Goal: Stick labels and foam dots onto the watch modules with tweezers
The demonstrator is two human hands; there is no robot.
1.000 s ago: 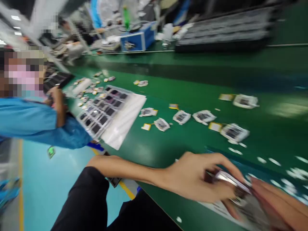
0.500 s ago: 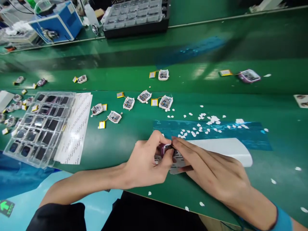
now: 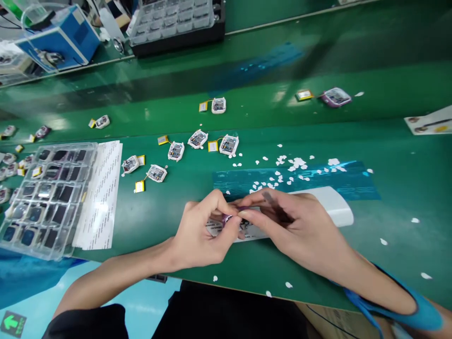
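Observation:
My left hand (image 3: 205, 233) pinches a small purple watch case (image 3: 227, 218) between thumb and fingers, mostly hidden by them. Meeting it from the other side, my right hand (image 3: 300, 221) has its thumb and fingertips closed on the same case. A dark strip shows across the right fingers; I cannot tell what it is. Beneath both hands lies a printed white backing sheet (image 3: 257, 231), its curled plain end (image 3: 334, 205) showing beyond the right hand. Behind the hands, a blue film strip (image 3: 356, 181) bears many small white stickers (image 3: 298, 163). A blue strap (image 3: 423, 318) circles my right wrist.
Open watch cases (image 3: 156, 173) with wired yellow-edged batteries (image 3: 140, 186) are scattered behind and left. A clear compartment tray (image 3: 52, 188) of dark screens overlaps printed sheets (image 3: 102, 202). Farther back stand a blue machine (image 3: 67, 40) and a black tray (image 3: 176, 40). Another purple case (image 3: 336, 96) lies back right.
My right hand has turned, from fingers laid out straight to thumb and fingertips pinching at the case. The whole view has shifted slightly.

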